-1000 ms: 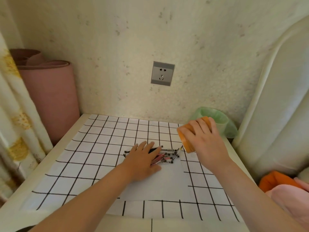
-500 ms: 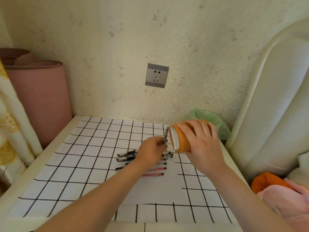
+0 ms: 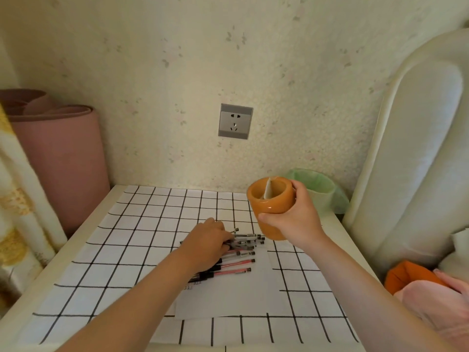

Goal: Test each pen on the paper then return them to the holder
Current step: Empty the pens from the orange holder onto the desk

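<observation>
My right hand (image 3: 291, 219) grips the holder (image 3: 271, 207), lifted at the far right and seemingly empty; my left hand (image 3: 208, 242) curls over the pens (image 3: 241, 252), and I cannot tell whether it pinches one. The pens lie heaped on the paper (image 3: 228, 298) mid-table, so I judge none is returned yet.
</observation>
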Motion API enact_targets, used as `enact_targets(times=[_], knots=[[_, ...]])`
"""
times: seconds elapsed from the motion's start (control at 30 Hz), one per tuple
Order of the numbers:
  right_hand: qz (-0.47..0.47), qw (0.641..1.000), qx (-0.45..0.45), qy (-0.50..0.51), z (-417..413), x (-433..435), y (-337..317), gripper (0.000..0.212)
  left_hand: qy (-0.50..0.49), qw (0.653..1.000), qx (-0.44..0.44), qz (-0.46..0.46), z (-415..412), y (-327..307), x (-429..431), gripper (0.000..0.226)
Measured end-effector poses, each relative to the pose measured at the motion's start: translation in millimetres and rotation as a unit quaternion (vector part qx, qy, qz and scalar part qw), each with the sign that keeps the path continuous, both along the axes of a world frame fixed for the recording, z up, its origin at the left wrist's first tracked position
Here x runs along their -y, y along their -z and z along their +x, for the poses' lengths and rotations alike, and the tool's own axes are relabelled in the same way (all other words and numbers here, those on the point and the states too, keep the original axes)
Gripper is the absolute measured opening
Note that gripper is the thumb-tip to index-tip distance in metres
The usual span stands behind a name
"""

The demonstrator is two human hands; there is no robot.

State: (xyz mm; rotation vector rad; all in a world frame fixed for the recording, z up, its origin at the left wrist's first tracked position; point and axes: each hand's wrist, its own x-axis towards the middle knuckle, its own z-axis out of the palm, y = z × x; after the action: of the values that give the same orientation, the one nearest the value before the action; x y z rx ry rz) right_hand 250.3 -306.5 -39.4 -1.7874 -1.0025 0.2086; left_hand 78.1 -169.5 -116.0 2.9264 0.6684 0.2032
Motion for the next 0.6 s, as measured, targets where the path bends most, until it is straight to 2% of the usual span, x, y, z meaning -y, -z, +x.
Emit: enact_targets(times=[0.07, 0.13, 0.27, 0.43, 0.6], knots=[[0.002, 0.999, -0.033, -0.026, -9, -11, 2, 0.091, -0.010, 0.999, 0.005, -0.034, 0, -5, -3, 0.039], [0.001, 0.998, -0.049, -0.046, -19, -24, 5, 0.093, -0.051, 0.992, 0.035, -0.111, -1, -16, -9, 0.043], [0.000, 0.994, -0.083, -0.066, -33, -50, 9, 0.097, -0.148, 0.933, 0.190, -0.266, -13, -47, -32, 0.045], [0.014, 0.989, -0.115, -0.091, -53, -91, 19, 0.094, -0.163, 0.860, 0.318, -0.363, -35, -67, -53, 0.039], [0.009, 0.983, -0.115, -0.144, -64, -131, 29, 0.090, -0.145, 0.848, 0.348, -0.372, -50, -60, -67, 0.049]])
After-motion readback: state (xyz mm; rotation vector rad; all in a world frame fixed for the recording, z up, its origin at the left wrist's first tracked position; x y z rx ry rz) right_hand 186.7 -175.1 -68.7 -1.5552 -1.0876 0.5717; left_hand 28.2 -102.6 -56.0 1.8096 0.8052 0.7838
